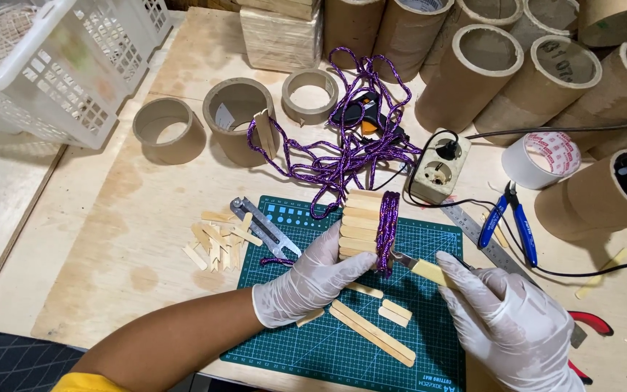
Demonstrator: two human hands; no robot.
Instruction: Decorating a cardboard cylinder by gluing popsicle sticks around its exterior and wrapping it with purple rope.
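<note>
Plywood bench [146,239], white basket [45,65] at far left corner, big tubes [488,72] along far edge. Green mat [313,348] at near edge, centre.

Stick-clad tube [361,225] on the mat's far edge: pale flat sticks side by side around it, purple cord [387,232] wound a few turns round its right end. Cord's loose run piles toward bench centre, over a black glue gun [361,112].

Left hand [306,279], white glove, fingers clamped on the tube's near side. Right hand [509,323], gloved, fingers closed on a knife [422,267]; blade tip at the cord wrap.

Socket block [440,170] just right of the pile. Tape roll [542,160] and blue pliers [509,218] toward the right edge. Snips [263,225] on the mat's far left corner, cut stick scraps [215,243] just left. Loose sticks [371,330] on mat between the hands.
</note>
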